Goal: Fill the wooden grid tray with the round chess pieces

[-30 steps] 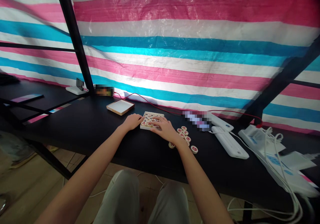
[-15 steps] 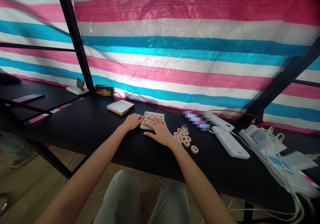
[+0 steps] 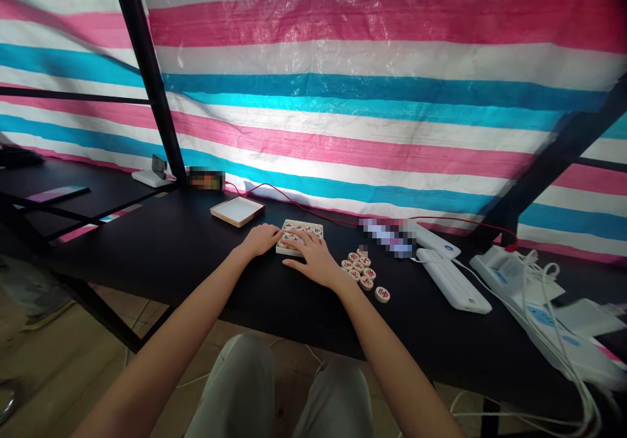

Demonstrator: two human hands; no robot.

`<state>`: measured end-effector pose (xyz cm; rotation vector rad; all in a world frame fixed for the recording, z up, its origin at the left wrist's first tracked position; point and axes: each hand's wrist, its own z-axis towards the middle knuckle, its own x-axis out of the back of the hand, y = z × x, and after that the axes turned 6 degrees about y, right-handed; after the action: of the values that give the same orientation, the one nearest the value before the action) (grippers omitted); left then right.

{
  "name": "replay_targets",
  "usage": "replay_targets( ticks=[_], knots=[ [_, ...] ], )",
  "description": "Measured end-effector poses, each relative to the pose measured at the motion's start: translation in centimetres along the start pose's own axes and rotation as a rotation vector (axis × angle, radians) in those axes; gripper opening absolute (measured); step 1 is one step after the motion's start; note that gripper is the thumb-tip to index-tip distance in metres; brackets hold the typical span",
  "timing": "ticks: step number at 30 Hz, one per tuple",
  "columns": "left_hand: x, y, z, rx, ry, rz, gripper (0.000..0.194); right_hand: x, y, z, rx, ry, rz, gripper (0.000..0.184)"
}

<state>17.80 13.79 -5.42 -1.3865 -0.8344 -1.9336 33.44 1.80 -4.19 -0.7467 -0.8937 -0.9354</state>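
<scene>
A small white box (image 3: 290, 252) holds rows of round Chinese chess pieces (image 3: 307, 228). My left hand (image 3: 260, 239) is at the box's left side, its fingers together and bent against the wall; the thumb is hard to make out. Over the box's front right lies my right hand (image 3: 313, 258), fingers spread flat across the pieces and thumb pointing left above the table. It hides part of the box. Just right of that hand, several loose chess pieces (image 3: 369, 273) with red characters form a cluster, and one piece (image 3: 383, 294) sits apart.
A shallow open lid (image 3: 238, 210) lies behind my left hand. To the right are a blurred-out phone (image 3: 388, 237), white power banks (image 3: 453, 281) and a power strip (image 3: 548, 324) with tangled cables. A red cable (image 3: 294, 202) runs along the back, below the striped sheet (image 3: 343, 118).
The view has tilted very slightly, so everything sits a little lower in it. Both hands keep nearly the same place at the box.
</scene>
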Motion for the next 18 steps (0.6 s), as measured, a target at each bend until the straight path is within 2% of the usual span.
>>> replay_targets(
  ticks=[4,8,10,13,15,18],
  knots=[
    [-0.1,-0.1,0.1,0.008,-0.002,0.008,0.049,0.3,0.3,0.1,-0.07,0.094,-0.083,0.038],
    [-0.1,-0.1,0.1,0.015,-0.016,-0.004,0.051,0.6,1.7,-0.3,-0.376,0.162,-0.3,0.034],
    [-0.1,-0.1,0.1,0.013,-0.016,-0.005,0.051,0.6,2.6,-0.6,-0.589,0.095,-0.425,0.036],
    [-0.2,-0.2,0.2,0.014,-0.011,0.0,0.051,0.9,3.6,-1.0,-0.869,-0.129,-0.491,0.047],
    [-0.3,-0.2,0.2,0.017,-0.014,-0.004,0.053,1.2,3.7,-1.1,-0.923,-0.221,-0.445,0.044],
    [-0.4,-0.3,0.3,0.009,-0.007,-0.008,0.055,1.7,3.5,-1.2,-0.842,-0.221,-0.386,0.034]
  ],
)
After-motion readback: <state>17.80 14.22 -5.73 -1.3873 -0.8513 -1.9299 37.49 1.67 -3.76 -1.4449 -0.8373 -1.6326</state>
